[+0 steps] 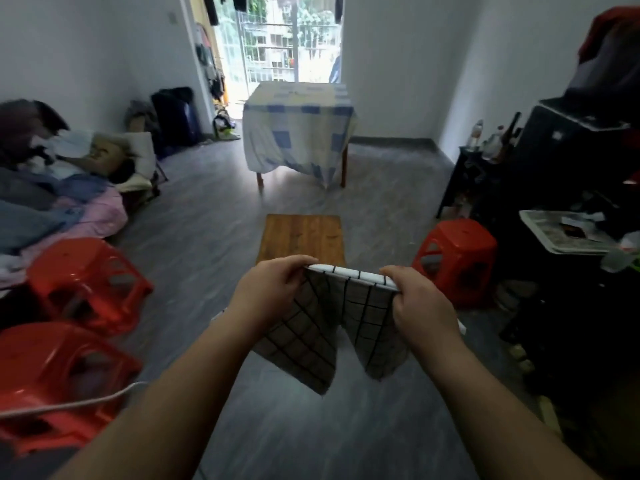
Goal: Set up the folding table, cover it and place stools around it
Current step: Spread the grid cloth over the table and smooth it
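Table up, cover pending.
Both hands [273, 289] [420, 306] gripped the checked cloth [346, 327] before the bare wooden tabletop [303, 235]; red stools [457, 254] unplaced.

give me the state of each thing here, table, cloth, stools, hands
folding table: set up, wooden top bare, not yet covered
checked cloth: held up by its top edge, hanging in folds
left hand: grips the cloth's left end
right hand: grips the cloth's right end
three red stools: upright on the floor, apart from the folding table
far table: covered with a blue-and-white cloth
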